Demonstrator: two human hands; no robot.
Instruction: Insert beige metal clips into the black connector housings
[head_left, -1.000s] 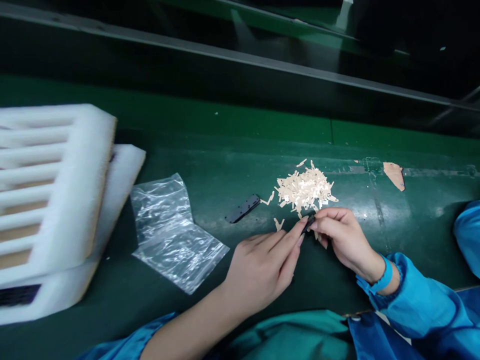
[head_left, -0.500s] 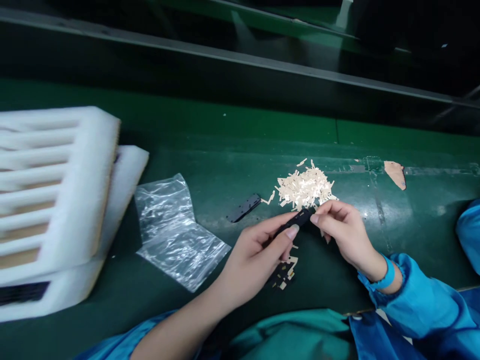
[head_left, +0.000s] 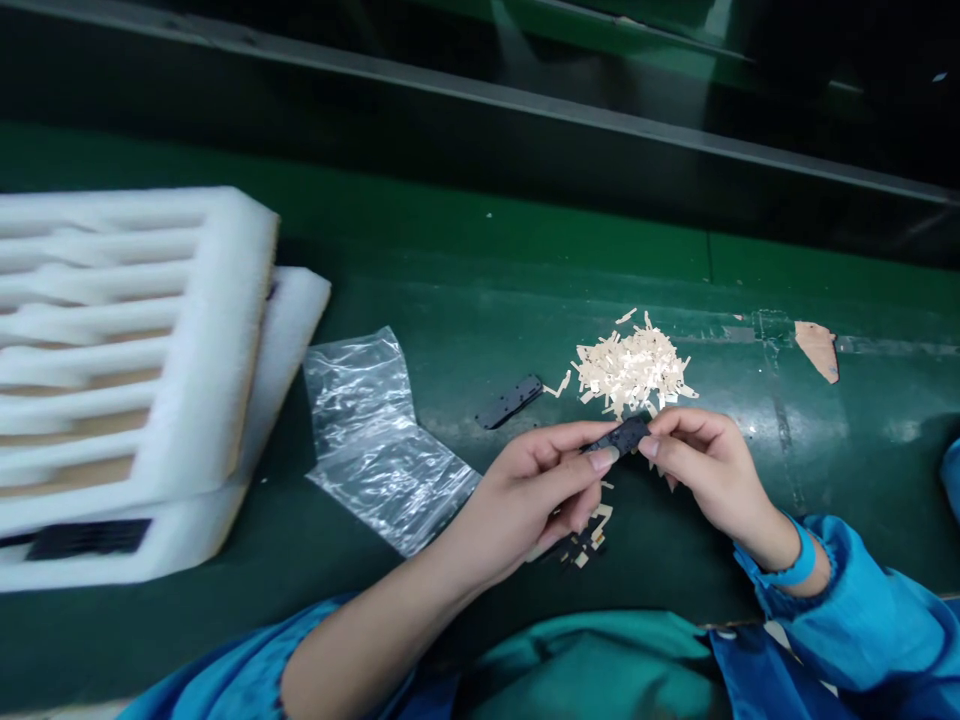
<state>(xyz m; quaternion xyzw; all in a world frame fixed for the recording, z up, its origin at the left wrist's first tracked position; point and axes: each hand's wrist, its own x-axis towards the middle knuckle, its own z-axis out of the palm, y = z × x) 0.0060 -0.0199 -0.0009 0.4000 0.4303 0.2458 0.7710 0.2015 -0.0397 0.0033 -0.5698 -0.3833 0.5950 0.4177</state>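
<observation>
My left hand (head_left: 551, 485) is closed around a small, flat, black plastic part (head_left: 624, 436), thumb on top. At its right end, the thumb and fingers of my right hand (head_left: 701, 465) pinch together; whether they grip the part's edge or a tiny piece is hidden. Just beyond my hands lies a pile of thin, cream-coloured pieces (head_left: 634, 365). A similar black part (head_left: 510, 401) rests on the table left of the pile, with a cream piece (head_left: 559, 384) near its end. Below my left hand are some small dark and cream bits (head_left: 587, 545), partly covered.
Two white foam trays (head_left: 247, 330) are stacked at the left, with dark parts (head_left: 90, 540) in the lower one. A clear plastic bag (head_left: 375, 440) lies between them and my left hand. A torn brown scrap (head_left: 817, 350) is on the green table (head_left: 885, 430). A blue sleeve (head_left: 951, 480) shows at the right edge.
The black part in my hands has been turned so that its broad face with small holes shows more. The whole view has shifted slightly, with things appearing further right.
</observation>
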